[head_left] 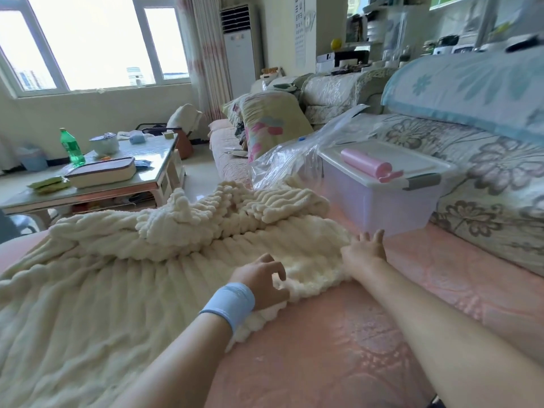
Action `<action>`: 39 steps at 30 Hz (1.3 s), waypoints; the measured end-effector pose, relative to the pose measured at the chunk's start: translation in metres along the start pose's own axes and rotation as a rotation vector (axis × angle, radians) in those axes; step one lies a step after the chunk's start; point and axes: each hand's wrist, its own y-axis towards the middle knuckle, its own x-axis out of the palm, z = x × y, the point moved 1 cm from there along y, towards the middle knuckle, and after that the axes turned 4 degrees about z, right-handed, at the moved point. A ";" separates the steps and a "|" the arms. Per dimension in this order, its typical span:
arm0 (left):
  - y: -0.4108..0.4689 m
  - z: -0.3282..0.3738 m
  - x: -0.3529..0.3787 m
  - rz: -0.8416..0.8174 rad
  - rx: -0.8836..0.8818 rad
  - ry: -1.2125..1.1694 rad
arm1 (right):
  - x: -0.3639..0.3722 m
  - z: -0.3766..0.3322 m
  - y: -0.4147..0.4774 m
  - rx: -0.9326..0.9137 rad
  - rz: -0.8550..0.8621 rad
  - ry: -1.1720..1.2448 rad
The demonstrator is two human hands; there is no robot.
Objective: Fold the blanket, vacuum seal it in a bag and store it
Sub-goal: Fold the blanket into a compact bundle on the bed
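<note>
Pink-covered sofa seat [382, 334] carries a cream ribbed blanket [117, 275], partly spread and bunched across its middle. Beside the blanket's far end sit a crumpled clear plastic bag [288, 160] and a clear lidded storage box [382, 201]. The left hand [260, 279], wearing a blue wristband [232, 301], curls its fingers [278, 270] round the blanket's edge. The right hand [363, 254] presses the edge, fingers spread.

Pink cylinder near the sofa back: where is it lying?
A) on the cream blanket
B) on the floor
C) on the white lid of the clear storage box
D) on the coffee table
C: the pink cylinder lies on the white lid of the clear storage box, which sits on the sofa seat.
</note>
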 end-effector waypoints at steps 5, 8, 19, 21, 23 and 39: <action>0.004 0.011 0.045 -0.020 -0.086 0.297 | 0.025 0.008 -0.008 -0.086 0.088 0.318; 0.008 0.010 0.051 0.007 -0.195 0.356 | 0.040 0.004 0.000 0.011 0.112 0.326; 0.019 -0.028 -0.012 -0.543 -0.423 0.503 | 0.040 -0.011 0.014 -0.266 0.645 0.355; 0.020 -0.014 -0.010 -0.650 -0.390 0.484 | 0.042 -0.019 0.011 -0.384 0.588 0.268; 0.022 0.010 -0.002 -0.446 -0.306 0.358 | 0.036 -0.024 0.004 -0.430 0.496 0.322; 0.043 0.095 0.018 -0.045 -0.010 0.120 | 0.017 0.027 -0.006 -0.252 0.198 -0.030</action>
